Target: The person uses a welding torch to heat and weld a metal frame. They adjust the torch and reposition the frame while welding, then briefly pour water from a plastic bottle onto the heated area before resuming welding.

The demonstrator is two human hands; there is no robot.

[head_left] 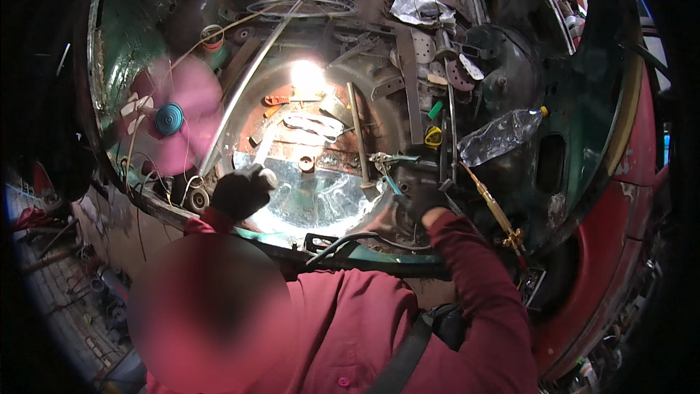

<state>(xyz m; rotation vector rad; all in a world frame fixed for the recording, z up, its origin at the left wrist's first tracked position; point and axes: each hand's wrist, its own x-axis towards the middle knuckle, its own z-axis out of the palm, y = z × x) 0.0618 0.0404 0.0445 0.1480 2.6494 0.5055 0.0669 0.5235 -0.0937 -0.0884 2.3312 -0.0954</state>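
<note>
The round metal recess (394, 113) holds 1 wooden-handled hammer (357, 128) and white looped cable (313, 128). Left black-gloved hand (239, 194) clasps a pale rounded object (270, 177); right black-gloved hand (424, 200), I cannot tell.

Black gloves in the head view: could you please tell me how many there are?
2. One black glove is on the left hand; the other is on the right hand, right of the hammer. More could be hidden in dark areas.

Hands (240, 193) gloved black; shirt (346, 321) maroon; fan blades (193, 91) pink, hub (169, 119) teal; bottle cap (544, 111) yellow.
</note>
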